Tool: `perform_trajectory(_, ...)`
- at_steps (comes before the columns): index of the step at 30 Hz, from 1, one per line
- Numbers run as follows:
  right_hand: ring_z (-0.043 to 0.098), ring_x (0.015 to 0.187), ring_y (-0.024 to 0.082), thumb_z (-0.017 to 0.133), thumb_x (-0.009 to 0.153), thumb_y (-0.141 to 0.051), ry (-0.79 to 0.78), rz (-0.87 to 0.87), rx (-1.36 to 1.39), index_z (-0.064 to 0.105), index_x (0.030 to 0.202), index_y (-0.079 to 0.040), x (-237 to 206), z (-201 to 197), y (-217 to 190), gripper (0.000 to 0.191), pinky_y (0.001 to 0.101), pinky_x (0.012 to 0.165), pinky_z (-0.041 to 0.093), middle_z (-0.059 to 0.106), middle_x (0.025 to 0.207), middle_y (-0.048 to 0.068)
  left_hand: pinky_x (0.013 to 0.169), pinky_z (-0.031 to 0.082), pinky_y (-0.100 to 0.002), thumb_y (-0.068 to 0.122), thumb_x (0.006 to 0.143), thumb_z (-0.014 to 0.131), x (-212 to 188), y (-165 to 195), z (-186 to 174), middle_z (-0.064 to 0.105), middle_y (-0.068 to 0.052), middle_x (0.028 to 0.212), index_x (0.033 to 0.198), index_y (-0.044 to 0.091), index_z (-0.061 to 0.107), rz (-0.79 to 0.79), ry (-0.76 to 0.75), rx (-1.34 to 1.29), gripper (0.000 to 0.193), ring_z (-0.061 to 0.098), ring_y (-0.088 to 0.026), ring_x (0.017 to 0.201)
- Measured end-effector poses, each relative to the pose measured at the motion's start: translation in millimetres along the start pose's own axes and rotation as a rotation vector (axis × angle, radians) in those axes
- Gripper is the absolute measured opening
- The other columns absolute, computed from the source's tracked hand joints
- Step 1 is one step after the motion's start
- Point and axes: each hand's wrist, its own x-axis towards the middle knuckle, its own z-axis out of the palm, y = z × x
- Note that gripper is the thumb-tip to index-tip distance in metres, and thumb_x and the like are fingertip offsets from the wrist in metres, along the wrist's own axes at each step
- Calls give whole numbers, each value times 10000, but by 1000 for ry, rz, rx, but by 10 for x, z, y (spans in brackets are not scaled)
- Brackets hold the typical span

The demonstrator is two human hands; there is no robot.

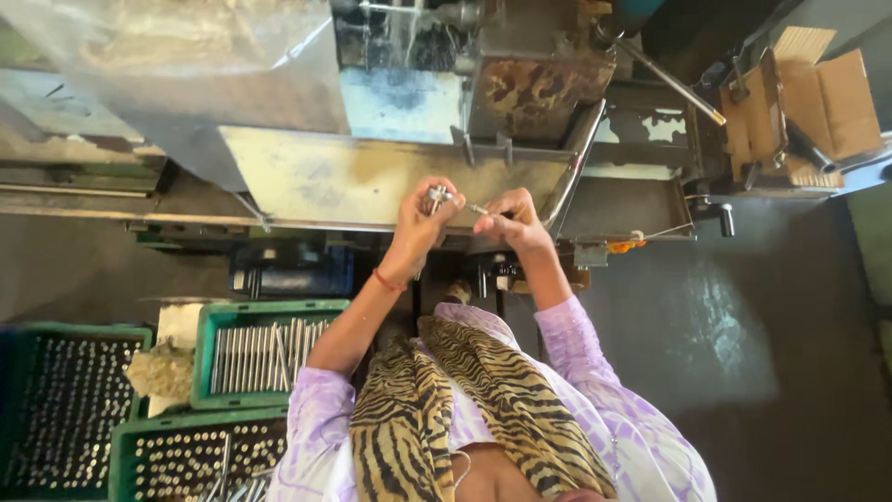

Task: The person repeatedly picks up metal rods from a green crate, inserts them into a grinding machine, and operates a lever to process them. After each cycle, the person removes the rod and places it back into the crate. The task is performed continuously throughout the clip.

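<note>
In the head view both arms reach forward, bent at the elbows, hands meeting over the near edge of the metal tray (372, 177) of the machine. The left hand (420, 216), a red thread at its wrist, has its grip pinching a small shiny metal part (434, 197). The right hand (509, 218) pinches a thin metal pin (478, 210), its tip just beside that part. Green crates (209, 321) of metal rods sit at near left.

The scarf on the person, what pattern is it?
The scarf has tiger-like stripes, tan and black, in the head view.
</note>
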Motion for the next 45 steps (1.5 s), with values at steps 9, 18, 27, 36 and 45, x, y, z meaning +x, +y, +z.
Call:
perform_trajectory(9,504,566,115,826,920,-182,25,-120,-619,728,810,-9,774,-1048,-476,226,287,500,355,643,670,60,484,277,-190,159,966,747,1442,-137,384,499,88,758,1108,103,649,0,-207,-113,182,411,-5,591)
perform_trajectory(18,692,798,449,659,1044,-401,838,-284,-1887,684,871,-25,1102,-3238,-1395,414,543,681,534,717,851,223,427,392,-304,57,864,725,3844,-98,-208,516,-35,764,1117,195,419,-209,604,-309,420,491,-142,529)
perform_trajectory(27,662,865,535,454,1097,-555,945,425,-1706,782,903,-64,962,-3477,-1256,622,619,765,517,706,878,290,522,464,-354,124,941,665,3982,-48,-517,608,-3,881,1303,254,470,-97,521,-381,431,568,-145,626)
perform_trajectory(36,656,743,513,521,1095,-473,1039,227,-1789,759,821,-72,993,-3634,-1133,541,613,665,507,680,750,256,591,463,-413,190,984,681,4110,-215,-679,621,-55,885,1143,184,442,-78,501,-422,287,625,-224,691)
perform_trajectory(45,672,668,462,569,1073,-410,1115,77,-1892,742,727,-69,1018,-3714,-1054,516,577,599,517,669,677,215,841,478,-676,60,920,681,4227,-310,-656,561,-6,1072,1270,235,381,52,599,-531,493,601,-201,903)
